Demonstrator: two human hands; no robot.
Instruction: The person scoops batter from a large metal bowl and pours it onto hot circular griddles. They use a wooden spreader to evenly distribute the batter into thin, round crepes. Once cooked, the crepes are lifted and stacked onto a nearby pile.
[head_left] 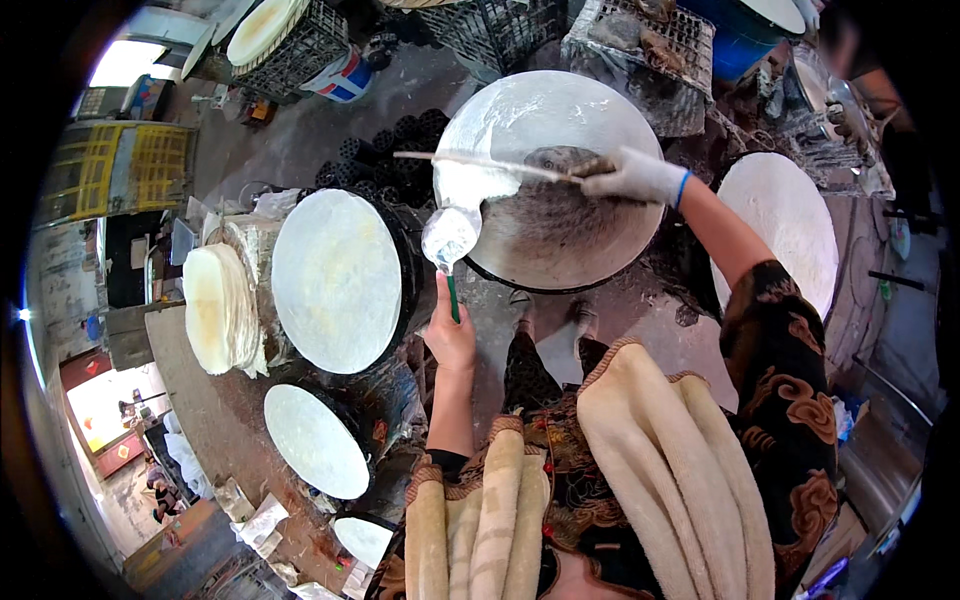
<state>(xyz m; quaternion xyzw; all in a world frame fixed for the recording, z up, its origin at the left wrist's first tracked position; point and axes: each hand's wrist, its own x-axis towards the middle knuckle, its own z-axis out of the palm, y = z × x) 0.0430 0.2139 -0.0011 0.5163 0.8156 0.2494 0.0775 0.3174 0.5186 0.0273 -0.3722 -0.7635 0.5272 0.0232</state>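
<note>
My left hand [450,335] is closed around the green handle of a metal ladle [450,237], whose bowl is coated with white batter. The ladle hangs at the lower left rim of a large round griddle [590,245]. In a white glove with a blue cuff, my right hand [628,178] grips a thin wooden stick [475,161] that reaches left across the griddle. White batter [475,185] covers the griddle's left side and thins out along the top. Its middle and lower right look dark grey. My right fingers are blurred.
Other round griddles with white sheets stand left [335,280], lower left [317,440] and right [778,230]. A stack of round flatbreads [210,310] sits far left. Black cylinders [385,150] lie behind; crates [490,35] and a blue barrel [735,40] line the back.
</note>
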